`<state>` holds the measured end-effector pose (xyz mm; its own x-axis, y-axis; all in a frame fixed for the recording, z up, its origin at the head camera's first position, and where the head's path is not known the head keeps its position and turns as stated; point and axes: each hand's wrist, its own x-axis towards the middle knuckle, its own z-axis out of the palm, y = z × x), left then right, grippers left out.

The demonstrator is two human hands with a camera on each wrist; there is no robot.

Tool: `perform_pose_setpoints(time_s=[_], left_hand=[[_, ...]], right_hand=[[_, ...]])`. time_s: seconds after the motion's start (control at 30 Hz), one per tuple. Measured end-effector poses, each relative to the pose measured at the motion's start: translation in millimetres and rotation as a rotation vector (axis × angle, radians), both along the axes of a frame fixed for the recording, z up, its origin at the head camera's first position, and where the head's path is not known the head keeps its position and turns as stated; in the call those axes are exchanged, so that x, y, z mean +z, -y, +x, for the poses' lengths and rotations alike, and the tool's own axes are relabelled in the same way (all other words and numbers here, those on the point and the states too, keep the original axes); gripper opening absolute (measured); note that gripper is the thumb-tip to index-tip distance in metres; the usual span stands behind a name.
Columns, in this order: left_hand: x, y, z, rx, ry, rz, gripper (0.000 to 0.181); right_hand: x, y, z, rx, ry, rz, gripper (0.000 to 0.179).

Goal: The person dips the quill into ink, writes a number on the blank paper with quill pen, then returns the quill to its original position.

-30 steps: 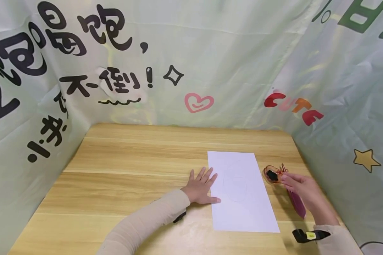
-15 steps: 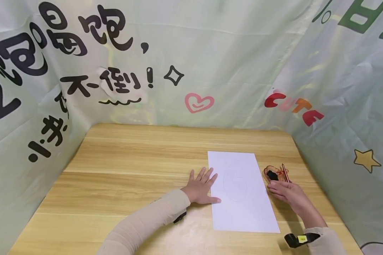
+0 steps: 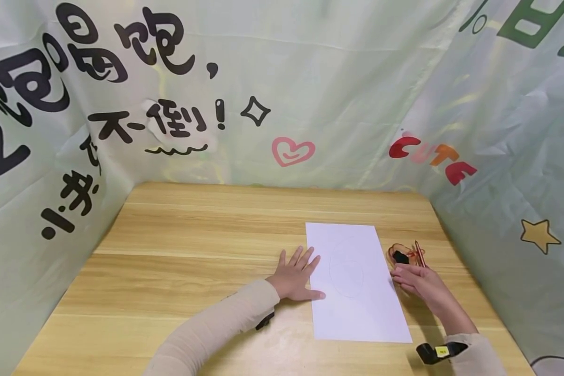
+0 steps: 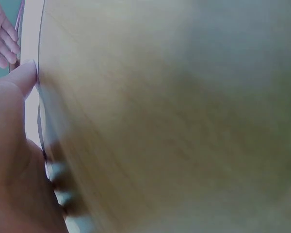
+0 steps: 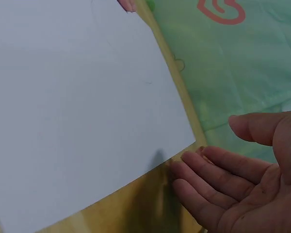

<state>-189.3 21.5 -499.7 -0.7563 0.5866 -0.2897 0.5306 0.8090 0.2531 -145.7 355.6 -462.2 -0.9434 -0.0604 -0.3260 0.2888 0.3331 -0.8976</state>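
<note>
A white sheet of paper [image 3: 357, 313] with a faint oval outline lies on the table. My left hand [image 3: 294, 279] rests with spread fingers on its left edge; in the left wrist view the thumb [image 4: 25, 77] lies along the paper's edge. My right hand [image 3: 423, 287] is beside the paper's right edge. In the right wrist view its fingers [image 5: 218, 177] are relaxed, the thumb stands apart, and the palm holds nothing. Just beyond it lie a reddish pen-like stick [image 3: 420, 254] and a clear orange-brown piece with a black shape [image 3: 399, 256]. The hand hides the stick's lower part.
The wooden table [image 3: 192, 235] extends far to the left of the paper. A printed cloth [image 3: 348, 104] encloses the back and both sides. A dark cable [image 3: 556, 359] shows at the lower right.
My right hand has let go of the orange-brown piece and moved left and nearer to me, towards the paper's edge. The left hand and paper stay put.
</note>
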Motion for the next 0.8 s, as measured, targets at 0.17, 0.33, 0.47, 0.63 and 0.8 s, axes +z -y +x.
perform_pose_setpoints(time_s=[0.17, 0.33, 0.47, 0.63, 0.8], left_hand=[[-2.1, 0.6, -2.3, -0.009, -0.019, -0.002, 0.097], [-0.6, 0.7, -3.9, -0.023, -0.031, 0.008, 0.097], [3.7, 1.5, -9.7, -0.025, -0.058, 0.03, 0.094], [22.4, 13.3, -28.6, -0.006, -0.129, 0.054, 0.09], [55.0, 49.4, -56.7, 0.052, -0.2, 0.044, 0.091]], right_hand=[[13.6, 3.3, -6.6, 0.048, -0.038, 0.069, 0.066], [31.0, 7.8, -16.8, 0.085, -0.097, 0.104, 0.061], [45.3, 11.2, -27.8, 0.123, -0.192, 0.246, 0.055], [64.7, 16.1, -40.6, 0.18, -0.265, 0.388, 0.06], [80.1, 22.5, -55.4, 0.213, -0.444, 0.435, 0.054]])
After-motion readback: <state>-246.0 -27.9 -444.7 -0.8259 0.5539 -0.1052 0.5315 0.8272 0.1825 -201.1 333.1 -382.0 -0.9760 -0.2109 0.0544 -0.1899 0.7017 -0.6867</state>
